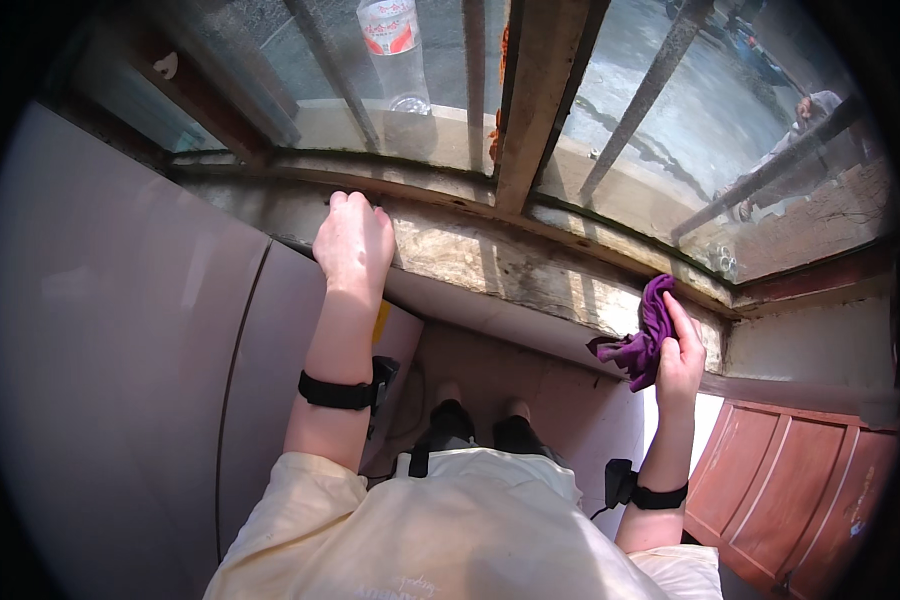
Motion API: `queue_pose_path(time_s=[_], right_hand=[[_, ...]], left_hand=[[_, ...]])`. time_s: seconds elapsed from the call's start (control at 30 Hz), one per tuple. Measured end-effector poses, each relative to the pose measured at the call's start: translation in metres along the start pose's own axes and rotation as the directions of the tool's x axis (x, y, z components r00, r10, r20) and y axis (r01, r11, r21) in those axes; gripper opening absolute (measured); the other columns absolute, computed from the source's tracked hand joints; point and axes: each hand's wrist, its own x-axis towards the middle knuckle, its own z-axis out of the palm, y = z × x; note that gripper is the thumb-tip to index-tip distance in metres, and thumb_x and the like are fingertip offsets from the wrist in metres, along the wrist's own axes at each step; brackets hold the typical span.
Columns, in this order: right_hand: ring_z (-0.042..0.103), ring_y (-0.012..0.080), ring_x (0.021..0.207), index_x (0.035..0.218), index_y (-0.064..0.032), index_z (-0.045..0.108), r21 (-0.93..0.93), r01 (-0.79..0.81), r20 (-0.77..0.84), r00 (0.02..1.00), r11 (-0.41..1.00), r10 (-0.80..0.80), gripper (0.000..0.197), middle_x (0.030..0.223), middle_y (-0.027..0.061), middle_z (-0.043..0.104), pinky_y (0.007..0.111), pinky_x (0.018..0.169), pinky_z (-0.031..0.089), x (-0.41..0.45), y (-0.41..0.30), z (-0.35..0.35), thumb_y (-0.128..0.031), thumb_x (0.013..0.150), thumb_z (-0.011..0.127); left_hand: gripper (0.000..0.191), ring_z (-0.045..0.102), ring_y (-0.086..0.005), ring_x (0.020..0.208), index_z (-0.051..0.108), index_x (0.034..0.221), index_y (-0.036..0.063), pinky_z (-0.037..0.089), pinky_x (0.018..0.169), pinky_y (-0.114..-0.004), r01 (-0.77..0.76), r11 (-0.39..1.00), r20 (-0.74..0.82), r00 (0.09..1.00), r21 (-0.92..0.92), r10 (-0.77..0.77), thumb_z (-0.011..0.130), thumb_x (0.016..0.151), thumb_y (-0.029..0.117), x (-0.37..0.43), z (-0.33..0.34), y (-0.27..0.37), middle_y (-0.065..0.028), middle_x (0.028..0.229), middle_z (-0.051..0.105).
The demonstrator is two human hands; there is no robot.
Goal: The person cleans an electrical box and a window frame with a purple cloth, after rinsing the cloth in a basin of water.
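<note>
My right hand (681, 360) grips a crumpled purple cloth (651, 330) at the right end of the worn, stained windowsill (487, 259). One end of the cloth touches the bottom of the wooden window frame (615, 253), and a loose corner hangs over the sill's front edge. Farther left, my left hand (356, 236) rests at the back of the sill with its fingers curled down against the lower frame rail. Its fingertips are hidden, and a little dark shows beside them, so whether it holds anything cannot be made out.
A large, pale, smooth-sided cabinet or appliance (120, 322) stands close on the left. Behind the glass are metal bars (474, 82) and a clear plastic bottle (396, 60). A reddish wooden panelled door (787, 480) is at lower right. Outside, a person (810, 135) is partly visible.
</note>
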Motion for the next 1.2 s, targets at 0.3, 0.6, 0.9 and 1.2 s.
queue_pose_path(time_s=[0.3,0.6,0.9,1.2], right_hand=[[0.052,0.0297,0.117,0.125,0.0033,0.058,-0.001,-0.004,0.004,1.0,1.0,0.004,0.056,0.121,0.0209,0.057,0.037,0.106,0.035,0.001,-0.004,0.001,0.005,0.073,0.038],[0.044,0.0377,0.124,0.127,0.003,0.054,-0.289,0.262,0.061,0.965,0.921,-0.255,0.055,0.13,0.0228,0.052,0.047,0.108,0.03,-0.009,-0.013,0.024,-0.005,0.073,0.046],[0.049,0.039,0.117,0.125,0.0034,0.052,-0.463,0.347,0.13,0.937,0.815,-0.325,0.053,0.125,0.0241,0.052,0.049,0.098,0.039,0.0,-0.072,0.095,-0.005,0.073,0.057],[0.049,0.0389,0.114,0.122,0.0052,0.056,-0.47,0.092,-0.136,0.975,0.878,-0.176,0.048,0.12,0.0217,0.056,0.046,0.102,0.038,-0.018,-0.004,0.018,0.001,0.074,0.055]], left_hand=[[0.019,0.063,-0.0335,0.082,0.065,0.084,0.0029,0.05,0.076,-0.04,-0.073,0.882,-0.128,0.992,-0.465,0.014,0.064,0.081,0.022,-0.006,-0.014,-0.029,-0.0157,0.09,0.065],[0.013,0.044,-0.0025,0.061,0.064,0.091,0.0033,0.033,0.056,-0.018,0.309,0.153,0.313,0.95,-0.939,0.0,0.062,0.087,0.016,-0.044,-0.057,-0.048,0.0074,0.072,0.053],[0.008,0.041,-0.0015,0.057,0.06,0.085,0.0019,0.033,0.051,-0.018,-0.112,0.355,0.009,0.947,-0.928,0.321,0.065,0.079,0.001,-0.091,-0.066,0.017,0.003,0.08,0.053],[0.014,0.058,-0.0222,0.058,0.061,0.083,0.0071,0.049,0.054,-0.034,-0.454,0.567,-0.241,0.879,-0.687,0.412,0.07,0.076,0.014,-0.124,0.005,0.146,-0.0048,0.086,0.059]])
